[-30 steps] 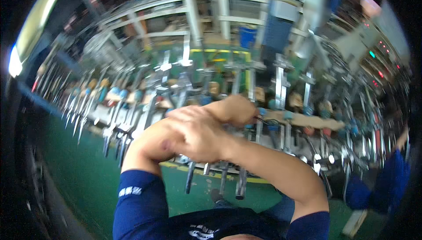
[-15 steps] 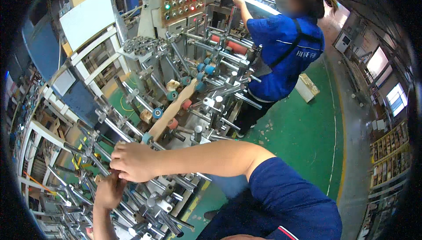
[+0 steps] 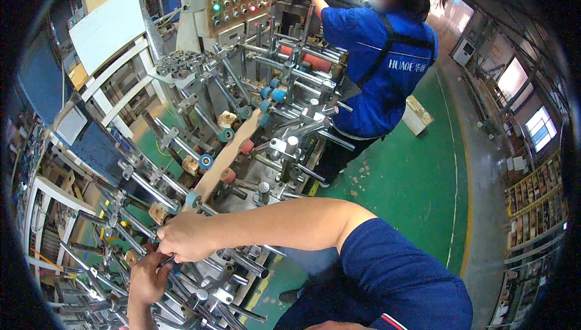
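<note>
- Among the metal rods [image 3: 154,191], the right hand [image 3: 189,237] and left hand [image 3: 147,280] are held close together.
- The fingers are bent in; how tightly, and on what, cannot be told.
- Past the right fingers, the wooden strip [image 3: 225,159] is lined by little rollers [image 3: 206,161].
- The arms, crossed a second ago, are uncrossed, so two-handed work can probably be done there.

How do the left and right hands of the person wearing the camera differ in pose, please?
The right hand reaches in from the picture's right, its fingers toward the left; the left hand comes up from below, its fingers pointing upward. The right hand also sits higher in the picture than the left hand. Both are bare, with bent fingers, close together.
</note>
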The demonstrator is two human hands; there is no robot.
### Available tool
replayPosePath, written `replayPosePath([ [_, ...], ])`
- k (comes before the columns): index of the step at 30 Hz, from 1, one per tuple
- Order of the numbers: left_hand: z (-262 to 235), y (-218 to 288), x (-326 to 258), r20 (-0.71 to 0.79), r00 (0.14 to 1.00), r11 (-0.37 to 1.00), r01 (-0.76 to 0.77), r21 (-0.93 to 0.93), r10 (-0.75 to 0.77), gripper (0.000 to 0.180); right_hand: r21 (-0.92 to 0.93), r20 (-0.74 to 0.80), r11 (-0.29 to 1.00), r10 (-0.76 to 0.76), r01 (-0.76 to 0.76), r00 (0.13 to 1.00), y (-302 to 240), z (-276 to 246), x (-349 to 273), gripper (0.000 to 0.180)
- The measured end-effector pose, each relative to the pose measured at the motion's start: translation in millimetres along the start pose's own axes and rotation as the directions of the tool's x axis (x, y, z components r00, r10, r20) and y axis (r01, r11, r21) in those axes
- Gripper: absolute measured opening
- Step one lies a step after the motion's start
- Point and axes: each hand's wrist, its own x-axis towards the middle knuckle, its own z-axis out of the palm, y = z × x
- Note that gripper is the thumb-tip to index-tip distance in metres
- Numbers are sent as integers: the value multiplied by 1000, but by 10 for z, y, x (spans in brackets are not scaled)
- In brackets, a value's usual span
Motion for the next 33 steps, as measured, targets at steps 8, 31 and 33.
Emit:
replayPosePath([
  [8,63,-392,-141,-187,982,999,-36,23,40,14,-10,54,999,46,-46,997,-106,-156,39,23],
  [31,-89,-316,-56,-428,901,985,131,111,-71,20,298,-274,939,256,-172,927,94,-340,-11,24],
  [33,-98,-305,-67,-433,895,984,160,80,-111,20,303,-325,941,250,-150,912,83,-334,1,25],
])
